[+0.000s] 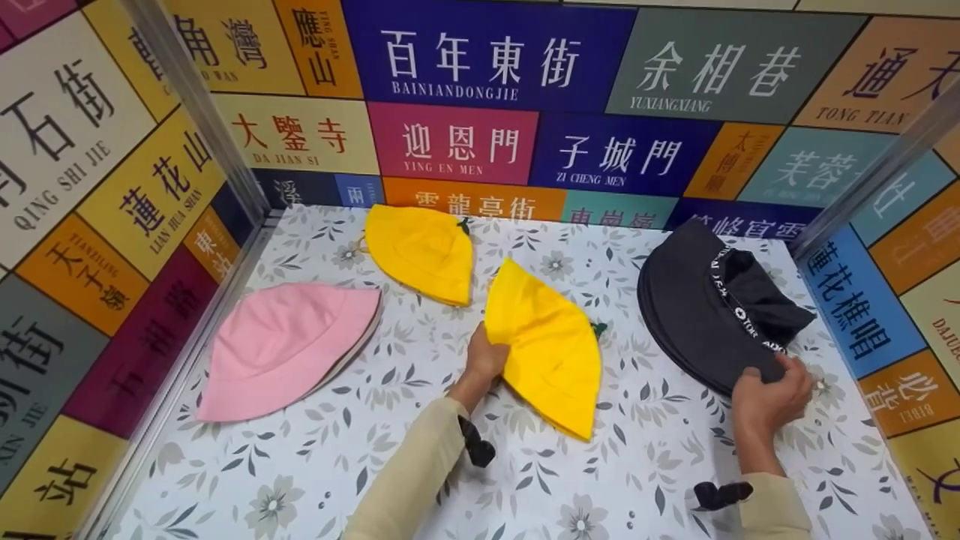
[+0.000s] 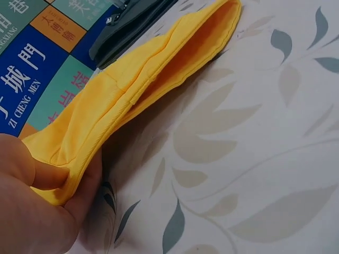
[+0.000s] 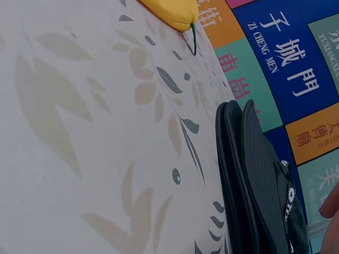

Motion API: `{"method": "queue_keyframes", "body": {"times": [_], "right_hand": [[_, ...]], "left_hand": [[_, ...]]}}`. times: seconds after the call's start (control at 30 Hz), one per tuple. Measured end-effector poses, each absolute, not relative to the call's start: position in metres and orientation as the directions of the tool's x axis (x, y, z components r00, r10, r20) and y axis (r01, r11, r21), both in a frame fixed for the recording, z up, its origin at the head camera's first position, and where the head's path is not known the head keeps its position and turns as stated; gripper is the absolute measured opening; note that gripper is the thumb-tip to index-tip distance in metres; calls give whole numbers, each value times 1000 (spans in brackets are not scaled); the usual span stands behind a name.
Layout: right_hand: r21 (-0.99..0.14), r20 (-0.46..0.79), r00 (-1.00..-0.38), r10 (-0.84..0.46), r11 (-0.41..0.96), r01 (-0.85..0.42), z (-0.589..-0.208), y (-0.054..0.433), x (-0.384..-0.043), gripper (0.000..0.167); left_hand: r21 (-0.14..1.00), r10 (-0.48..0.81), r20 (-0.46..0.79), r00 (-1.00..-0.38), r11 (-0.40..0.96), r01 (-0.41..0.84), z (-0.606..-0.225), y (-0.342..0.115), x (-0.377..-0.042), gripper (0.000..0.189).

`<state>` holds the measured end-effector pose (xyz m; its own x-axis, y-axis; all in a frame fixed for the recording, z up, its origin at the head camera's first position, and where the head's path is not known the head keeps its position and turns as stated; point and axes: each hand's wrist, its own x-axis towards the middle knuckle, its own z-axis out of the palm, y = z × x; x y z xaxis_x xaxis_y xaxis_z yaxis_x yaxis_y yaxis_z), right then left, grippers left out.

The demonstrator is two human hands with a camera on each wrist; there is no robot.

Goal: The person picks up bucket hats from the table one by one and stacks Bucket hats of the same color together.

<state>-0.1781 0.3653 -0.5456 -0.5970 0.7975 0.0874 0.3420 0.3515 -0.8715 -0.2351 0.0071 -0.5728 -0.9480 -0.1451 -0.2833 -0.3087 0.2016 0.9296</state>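
Observation:
My left hand (image 1: 487, 354) pinches the brim of a yellow bucket hat (image 1: 551, 345) at its left side; the hat lies folded flat, with a small green tip at its far right edge. In the left wrist view, the thumb lies over the yellow cloth (image 2: 122, 79) and a finger is beneath it. My right hand (image 1: 772, 394) holds the near end of a black bucket hat (image 1: 686, 307) with white lettering round its band. Layered black brim edges (image 3: 238, 174) show in the right wrist view, where most of that hand is out of frame.
A second yellow hat (image 1: 424, 251) lies at the back. A pink bucket hat (image 1: 289, 345) lies at the left. Floral white cloth (image 1: 420, 360) covers the table. Panels with coloured signs (image 1: 495, 52) stand at the back and both sides, with metal posts (image 1: 217, 112) at the corners.

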Motion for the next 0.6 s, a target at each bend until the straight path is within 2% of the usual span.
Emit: {"method": "queue_keyframes", "body": {"times": [0.23, 0.33, 0.5, 0.6], "right_hand": [[-896, 9, -782, 624, 352, 271, -546, 322, -164, 50], [-913, -77, -848, 524, 306, 271, -547, 305, -160, 50], [-917, -311, -901, 303, 152, 368, -545, 290, -160, 61], [-916, -366, -912, 188, 101, 388, -545, 286, -161, 70]], "left_hand": [[937, -154, -278, -948, 176, -303, -563, 13, -234, 57], [949, -146, -241, -959, 169, -265, -557, 16, -232, 57], [965, -155, -169, -973, 175, -195, -545, 22, -222, 52], [968, -160, -173, -972, 155, -198, -538, 25, -216, 50]]}}
